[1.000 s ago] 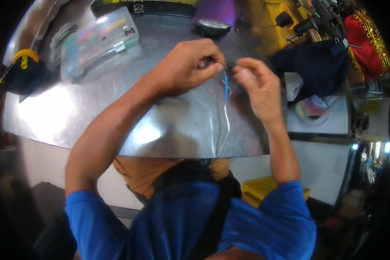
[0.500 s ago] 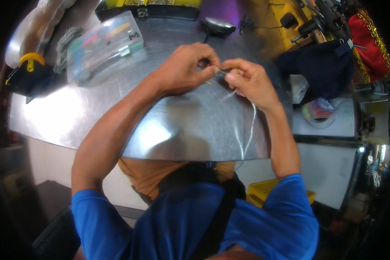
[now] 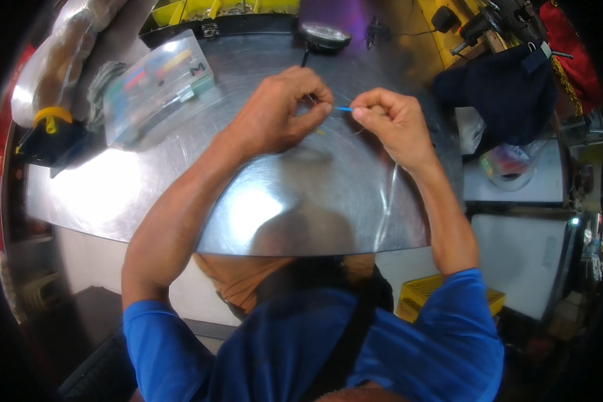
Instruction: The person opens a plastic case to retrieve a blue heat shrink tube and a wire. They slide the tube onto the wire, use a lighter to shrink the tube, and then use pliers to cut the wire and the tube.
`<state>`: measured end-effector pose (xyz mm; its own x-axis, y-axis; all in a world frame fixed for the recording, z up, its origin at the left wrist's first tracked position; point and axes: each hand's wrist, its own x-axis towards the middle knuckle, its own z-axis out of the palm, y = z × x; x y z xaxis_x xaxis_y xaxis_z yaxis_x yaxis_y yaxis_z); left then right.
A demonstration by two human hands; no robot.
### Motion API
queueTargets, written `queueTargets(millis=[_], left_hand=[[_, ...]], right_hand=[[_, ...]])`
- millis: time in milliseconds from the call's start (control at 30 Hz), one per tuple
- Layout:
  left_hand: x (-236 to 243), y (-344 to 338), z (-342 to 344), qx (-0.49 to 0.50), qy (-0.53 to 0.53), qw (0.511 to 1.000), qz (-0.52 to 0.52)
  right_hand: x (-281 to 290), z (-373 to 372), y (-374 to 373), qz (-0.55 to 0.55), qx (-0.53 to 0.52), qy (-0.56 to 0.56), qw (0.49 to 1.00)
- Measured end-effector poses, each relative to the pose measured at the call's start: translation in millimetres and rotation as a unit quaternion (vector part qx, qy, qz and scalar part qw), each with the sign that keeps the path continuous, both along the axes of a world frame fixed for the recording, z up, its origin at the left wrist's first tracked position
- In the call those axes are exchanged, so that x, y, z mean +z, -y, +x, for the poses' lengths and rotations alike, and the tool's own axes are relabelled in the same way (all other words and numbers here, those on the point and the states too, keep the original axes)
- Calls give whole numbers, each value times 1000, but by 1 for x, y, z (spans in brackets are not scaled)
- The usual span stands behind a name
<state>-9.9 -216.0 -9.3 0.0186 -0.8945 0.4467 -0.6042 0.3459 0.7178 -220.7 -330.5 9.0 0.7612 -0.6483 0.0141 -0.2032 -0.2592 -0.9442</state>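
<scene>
Over the metal table (image 3: 301, 221), both of my hands are raised close together with a short, thin blue wire-like piece (image 3: 343, 108) stretched between their fingertips. My left hand (image 3: 285, 104) pinches its left end between thumb and forefinger. My right hand (image 3: 394, 124) pinches the other end, its remaining fingers curled. A thin yellow strand (image 3: 320, 132) pokes out below my left hand. Inside the left hand, small reddish and dark bits show, too small to make out. A pale thin strand hangs by my right fingertips, partly blurred.
Beyond my hands are a small round lamp (image 3: 325, 35), a clear lidded plastic box (image 3: 157, 90) and a black toolbox (image 3: 218, 28) with yellow compartments. A clear plastic roll (image 3: 57, 60) lies left. Dark blue cloth (image 3: 506, 90) hangs right; a yellow crate (image 3: 415, 295) stands below.
The blue piece now shows between my fingertips, which are slightly further apart. The white cable that hung from my right hand is much less visible. The whole view has shifted a little.
</scene>
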Motion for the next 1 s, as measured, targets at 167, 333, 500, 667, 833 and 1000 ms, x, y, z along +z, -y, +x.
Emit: queueTargets(millis=[167, 333, 500, 667, 833, 1000], left_hand=[[1, -1, 1, 2, -6, 1000, 0], [0, -1, 6, -6, -27, 1000, 0], [0, 0, 7, 0, -15, 1000, -5], [-1, 0, 6, 6, -11, 1000, -14], [2, -2, -1, 39, 6, 999, -17], [0, -1, -1, 42, 8, 999, -12]], right_hand=[[-5, 2, -3, -72, -22, -19, 997], [-7, 4, -4, -55, -31, 27, 998], [-2, 0, -5, -79, -34, 7, 996], [-6, 1, -5, -86, -44, 8, 995], [-9, 2, -5, -112, -39, 10, 993], [-12, 3, -7, -80, -38, 18, 996]])
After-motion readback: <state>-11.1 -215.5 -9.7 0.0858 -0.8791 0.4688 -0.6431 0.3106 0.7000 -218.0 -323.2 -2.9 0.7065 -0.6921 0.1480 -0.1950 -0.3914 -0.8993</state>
